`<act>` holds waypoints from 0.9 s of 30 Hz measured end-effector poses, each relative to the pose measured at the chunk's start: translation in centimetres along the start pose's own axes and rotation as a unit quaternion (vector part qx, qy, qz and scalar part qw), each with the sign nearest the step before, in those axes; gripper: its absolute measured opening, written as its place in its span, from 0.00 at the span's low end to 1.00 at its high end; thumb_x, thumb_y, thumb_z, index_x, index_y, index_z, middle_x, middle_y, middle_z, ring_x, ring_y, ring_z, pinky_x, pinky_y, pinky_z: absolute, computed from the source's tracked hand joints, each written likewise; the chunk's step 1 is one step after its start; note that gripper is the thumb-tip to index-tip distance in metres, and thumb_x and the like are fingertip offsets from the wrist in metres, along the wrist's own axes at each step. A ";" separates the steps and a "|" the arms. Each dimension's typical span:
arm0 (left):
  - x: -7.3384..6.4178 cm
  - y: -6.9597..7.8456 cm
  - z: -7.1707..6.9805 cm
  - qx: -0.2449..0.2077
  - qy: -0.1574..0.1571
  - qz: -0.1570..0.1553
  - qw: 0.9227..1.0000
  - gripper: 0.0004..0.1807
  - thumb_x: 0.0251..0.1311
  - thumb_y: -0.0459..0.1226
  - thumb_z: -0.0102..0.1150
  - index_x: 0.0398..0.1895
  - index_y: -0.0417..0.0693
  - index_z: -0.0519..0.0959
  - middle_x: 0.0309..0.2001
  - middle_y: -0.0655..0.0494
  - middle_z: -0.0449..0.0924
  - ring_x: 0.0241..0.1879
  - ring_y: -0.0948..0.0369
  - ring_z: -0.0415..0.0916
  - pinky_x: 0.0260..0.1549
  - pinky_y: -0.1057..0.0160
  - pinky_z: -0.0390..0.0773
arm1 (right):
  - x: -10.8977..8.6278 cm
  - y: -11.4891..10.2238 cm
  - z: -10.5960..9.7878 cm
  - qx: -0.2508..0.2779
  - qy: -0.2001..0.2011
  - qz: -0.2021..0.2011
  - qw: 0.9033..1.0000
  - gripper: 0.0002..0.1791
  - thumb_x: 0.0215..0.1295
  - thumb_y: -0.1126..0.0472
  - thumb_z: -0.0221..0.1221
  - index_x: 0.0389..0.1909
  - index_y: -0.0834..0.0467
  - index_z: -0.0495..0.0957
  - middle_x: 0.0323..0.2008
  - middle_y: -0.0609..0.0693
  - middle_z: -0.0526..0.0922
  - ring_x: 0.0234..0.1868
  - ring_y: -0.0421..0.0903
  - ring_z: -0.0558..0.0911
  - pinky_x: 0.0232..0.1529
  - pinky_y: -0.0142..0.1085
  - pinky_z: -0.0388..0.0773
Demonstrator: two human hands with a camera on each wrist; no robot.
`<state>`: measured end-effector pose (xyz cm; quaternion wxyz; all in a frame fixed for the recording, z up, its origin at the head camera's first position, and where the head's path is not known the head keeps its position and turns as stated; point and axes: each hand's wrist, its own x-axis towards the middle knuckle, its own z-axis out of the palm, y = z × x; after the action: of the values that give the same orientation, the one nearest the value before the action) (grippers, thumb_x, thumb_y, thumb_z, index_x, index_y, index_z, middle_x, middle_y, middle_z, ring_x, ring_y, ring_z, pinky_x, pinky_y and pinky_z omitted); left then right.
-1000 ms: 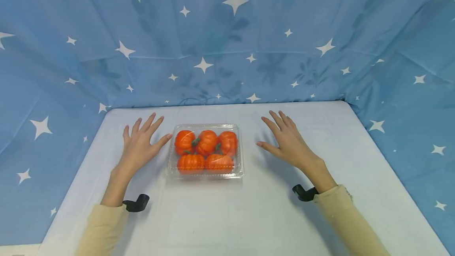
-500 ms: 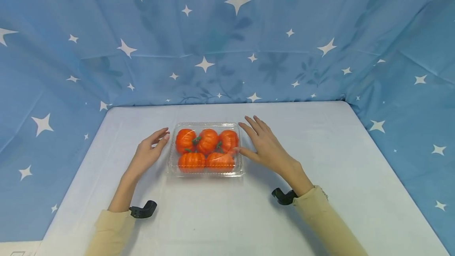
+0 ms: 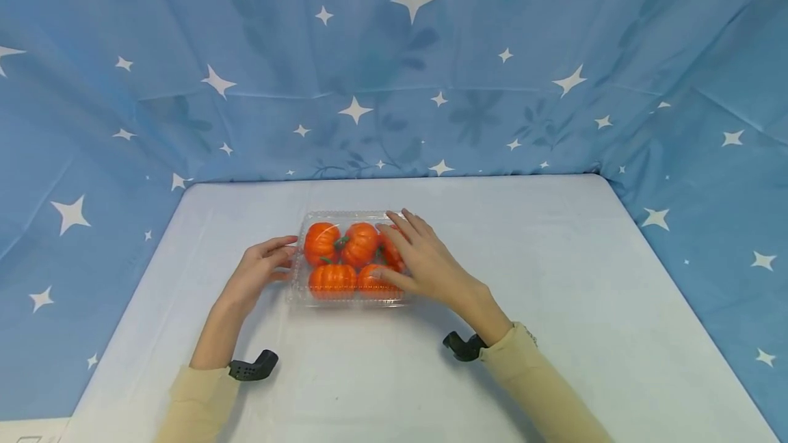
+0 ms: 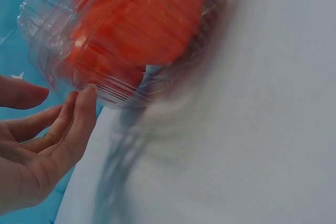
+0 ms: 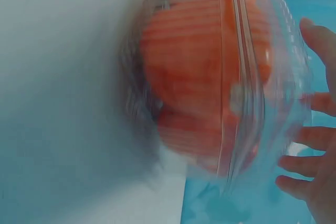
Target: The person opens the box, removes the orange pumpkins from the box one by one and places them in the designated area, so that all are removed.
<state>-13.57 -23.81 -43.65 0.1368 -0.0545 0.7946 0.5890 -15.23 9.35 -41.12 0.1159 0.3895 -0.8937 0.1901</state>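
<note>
Bracketing clear box (image 3: 347,302) of orange pumpkins (image 3: 333,282), toward eleven o'clock from desk (image 3: 382,374) centre: with left hand (image 3: 254,273) at box's nine, in loosely bent fingers (image 4: 81,124), and right hand (image 3: 431,266) over its three, in spread fingers (image 5: 317,137). Packed in two rows, judging by fit, against rolling. Hard to tell touching from hovering through blur.

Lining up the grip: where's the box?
In the head view, the box sits left of centre on the table, left hand by its left edge, right hand over its right.
</note>
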 end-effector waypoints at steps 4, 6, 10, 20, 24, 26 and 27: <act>-0.2 -0.4 0.0 -0.026 -0.009 -0.008 1.000 0.29 0.79 0.45 0.48 0.76 0.40 0.63 0.70 0.42 0.67 0.52 0.59 0.73 0.46 0.70 0.81 | 0.6 -1.1 0.7 -0.001 -0.012 -0.020 1.000 0.41 0.65 0.42 0.67 0.71 0.62 0.69 0.72 0.66 0.68 0.74 0.70 0.65 0.74 0.61 0.62; -0.2 -0.6 0.0 -0.043 -0.015 -0.008 0.999 0.29 0.79 0.43 0.48 0.76 0.39 0.63 0.69 0.43 0.66 0.50 0.61 0.73 0.45 0.69 0.82 | 0.7 -1.7 1.0 -0.001 -0.026 -0.023 0.999 0.42 0.66 0.41 0.67 0.72 0.61 0.68 0.73 0.65 0.68 0.74 0.70 0.65 0.75 0.61 0.61; -0.2 -0.8 0.0 -0.063 -0.022 -0.004 0.998 0.28 0.79 0.41 0.46 0.76 0.38 0.63 0.68 0.45 0.66 0.48 0.63 0.73 0.43 0.69 0.81 | 0.9 -2.7 1.4 0.005 -0.060 -0.017 0.998 0.44 0.66 0.38 0.65 0.75 0.58 0.64 0.75 0.64 0.65 0.76 0.69 0.62 0.76 0.60 0.58; -0.2 -1.1 -0.2 -0.064 -0.026 -0.008 0.998 0.28 0.78 0.41 0.50 0.75 0.36 0.65 0.63 0.54 0.70 0.46 0.65 0.73 0.41 0.70 0.81 | 2.0 -5.5 2.4 -0.068 -0.108 -0.041 0.991 0.48 0.64 0.30 0.62 0.76 0.55 0.62 0.76 0.59 0.64 0.77 0.65 0.63 0.76 0.58 0.61; -0.2 -1.3 -0.5 -0.074 -0.030 -0.006 0.997 0.29 0.77 0.42 0.52 0.74 0.35 0.66 0.57 0.63 0.73 0.45 0.65 0.73 0.40 0.70 0.82 | 2.4 -6.4 2.6 -0.095 -0.118 -0.047 0.987 0.50 0.63 0.28 0.61 0.77 0.54 0.61 0.77 0.58 0.64 0.77 0.64 0.63 0.76 0.56 0.61; 0.0 -1.4 -0.5 -0.080 -0.035 -0.002 0.996 0.30 0.77 0.42 0.53 0.74 0.35 0.65 0.56 0.65 0.73 0.44 0.65 0.73 0.40 0.70 0.82 | 2.5 -6.7 2.7 -0.106 -0.121 -0.044 0.986 0.51 0.62 0.28 0.61 0.77 0.54 0.61 0.77 0.58 0.64 0.78 0.65 0.62 0.76 0.56 0.61; 0.1 -1.5 -0.5 -0.081 -0.037 0.000 0.996 0.30 0.77 0.43 0.54 0.74 0.35 0.65 0.56 0.65 0.73 0.44 0.65 0.73 0.40 0.70 0.82 | 2.6 -6.8 2.8 -0.112 -0.122 -0.042 0.985 0.51 0.62 0.28 0.62 0.77 0.53 0.61 0.77 0.57 0.64 0.78 0.65 0.62 0.76 0.56 0.61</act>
<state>-13.36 -24.67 -44.89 0.1609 -0.0437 0.7389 0.6529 -12.05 2.20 -41.03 0.0568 0.4318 -0.8995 0.0352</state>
